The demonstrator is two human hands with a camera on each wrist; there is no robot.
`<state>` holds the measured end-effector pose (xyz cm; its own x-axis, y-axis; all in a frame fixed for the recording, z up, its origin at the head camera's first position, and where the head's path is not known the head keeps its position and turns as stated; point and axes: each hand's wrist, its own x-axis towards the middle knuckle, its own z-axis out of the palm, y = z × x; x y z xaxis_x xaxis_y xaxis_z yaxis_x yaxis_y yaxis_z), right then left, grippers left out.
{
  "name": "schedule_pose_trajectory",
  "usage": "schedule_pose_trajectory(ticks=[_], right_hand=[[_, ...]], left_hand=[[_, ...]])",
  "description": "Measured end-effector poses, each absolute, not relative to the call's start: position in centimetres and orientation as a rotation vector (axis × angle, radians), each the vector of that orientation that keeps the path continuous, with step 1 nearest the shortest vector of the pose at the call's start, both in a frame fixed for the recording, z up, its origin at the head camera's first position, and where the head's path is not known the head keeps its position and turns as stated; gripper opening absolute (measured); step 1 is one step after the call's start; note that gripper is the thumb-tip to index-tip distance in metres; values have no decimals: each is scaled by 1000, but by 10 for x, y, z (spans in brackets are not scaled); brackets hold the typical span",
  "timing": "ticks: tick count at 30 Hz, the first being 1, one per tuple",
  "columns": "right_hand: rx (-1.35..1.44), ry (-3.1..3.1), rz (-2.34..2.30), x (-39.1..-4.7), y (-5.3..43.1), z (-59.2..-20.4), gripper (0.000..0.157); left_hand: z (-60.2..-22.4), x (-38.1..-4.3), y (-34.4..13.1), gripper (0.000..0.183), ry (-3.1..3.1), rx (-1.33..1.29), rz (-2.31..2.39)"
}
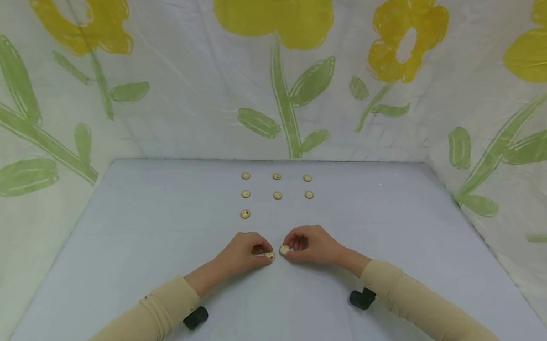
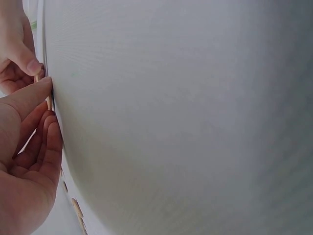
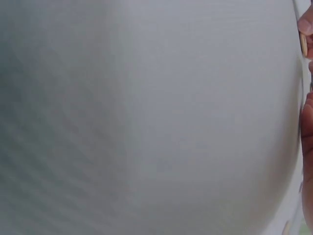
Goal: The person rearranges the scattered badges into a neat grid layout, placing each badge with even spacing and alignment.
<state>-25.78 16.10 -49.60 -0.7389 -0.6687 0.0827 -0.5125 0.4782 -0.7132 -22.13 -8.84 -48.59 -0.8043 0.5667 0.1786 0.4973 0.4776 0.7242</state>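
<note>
Near the middle of the table, my left hand (image 1: 242, 254) pinches a small round pale wooden disc (image 1: 269, 255) between thumb and fingers. Facing it, a small gap away, my right hand (image 1: 316, 245) pinches a similar disc (image 1: 284, 250). Both discs bear dark marks too small to read. At the left edge of the left wrist view, the left hand (image 2: 29, 156) partly hides its disc (image 2: 49, 102). The right wrist view catches only part of the right hand (image 3: 307, 127) at its edge, with the left hand's disc (image 3: 303, 45) above.
Several similar wooden discs lie in loose rows beyond the hands, among them a left one (image 1: 245, 214), a middle one (image 1: 278, 195) and a right one (image 1: 309, 195). The pale table (image 1: 157, 205) meets a white curtain (image 1: 187, 107) with painted yellow flowers behind and at the sides.
</note>
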Motion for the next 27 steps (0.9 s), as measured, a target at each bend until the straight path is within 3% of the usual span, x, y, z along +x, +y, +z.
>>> schedule_pose_trajectory(ticks=[27], right_hand=[[-792,2657,-1214,-305,143,-493,18]], left_hand=[[-490,-225,-88,13,2648,959,1226]])
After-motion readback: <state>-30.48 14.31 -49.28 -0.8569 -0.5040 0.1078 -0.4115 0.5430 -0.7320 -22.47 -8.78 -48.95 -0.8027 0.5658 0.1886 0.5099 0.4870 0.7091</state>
